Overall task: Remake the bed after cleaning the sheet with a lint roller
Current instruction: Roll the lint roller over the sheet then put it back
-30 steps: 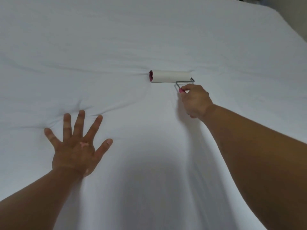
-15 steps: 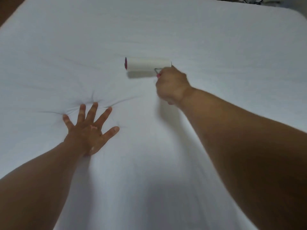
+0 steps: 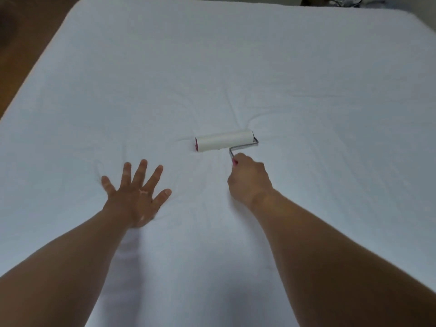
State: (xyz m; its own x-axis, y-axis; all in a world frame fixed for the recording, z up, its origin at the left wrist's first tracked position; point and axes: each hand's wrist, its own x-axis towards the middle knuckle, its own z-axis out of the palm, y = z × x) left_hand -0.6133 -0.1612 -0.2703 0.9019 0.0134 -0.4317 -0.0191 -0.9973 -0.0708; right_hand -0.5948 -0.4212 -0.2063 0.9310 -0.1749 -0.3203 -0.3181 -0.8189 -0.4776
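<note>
The lint roller (image 3: 224, 140) lies on its side on the white sheet (image 3: 236, 67), close to the middle of the view. It runs from 9 to 3 o'clock, with a red end cap (image 3: 196, 143) facing 9 o'clock. A bent metal wire (image 3: 243, 146) leaves its 3 o'clock end and doubles back to a red handle (image 3: 235, 161). Your right hand (image 3: 250, 182), at about 5 o'clock from the roller, is curled in a fist round that handle, so only the red tip shows. Creases in the sheet fan out from the roller toward 12 o'clock. Your left hand (image 3: 136, 197), at about 8 o'clock from the roller and well apart from it, lies palm down on the sheet with its fingers straight and spread, holding nothing. The sheet fills most of the view. A strip of brown floor (image 3: 21, 55) shows at 10 o'clock.
</note>
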